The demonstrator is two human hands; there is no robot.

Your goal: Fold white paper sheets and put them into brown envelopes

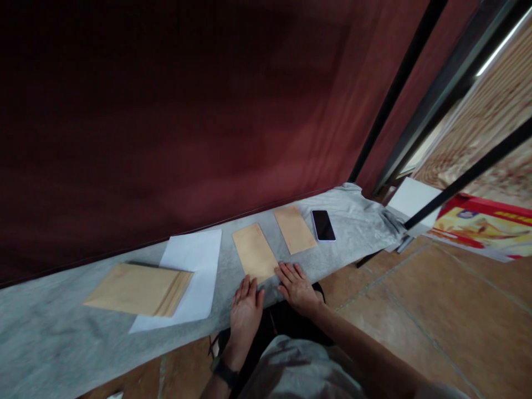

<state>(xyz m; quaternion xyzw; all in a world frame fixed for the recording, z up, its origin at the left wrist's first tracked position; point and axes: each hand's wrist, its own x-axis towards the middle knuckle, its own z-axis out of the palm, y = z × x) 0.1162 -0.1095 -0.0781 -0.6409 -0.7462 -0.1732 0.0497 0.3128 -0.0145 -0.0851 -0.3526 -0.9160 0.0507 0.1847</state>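
A tan paper envelope [254,250] lies flat on the grey cloth-covered table in front of me. My left hand [246,305] rests at its near left corner, fingers stretched out. At the near right corner lies my right hand [294,285], flat with its fingers spread and the fingertips touching the edge. Neither hand grips anything. Just to the right and farther back is a second tan envelope [295,229], apart from both hands.
To the left, a stack of tan envelopes [135,288] partly covers white paper [199,255]. A phone [323,225] lies right of the second envelope. The grey-covered table [50,327] is narrow, backed by a dark red curtain [187,122]. Black poles [394,94] stand at the right.
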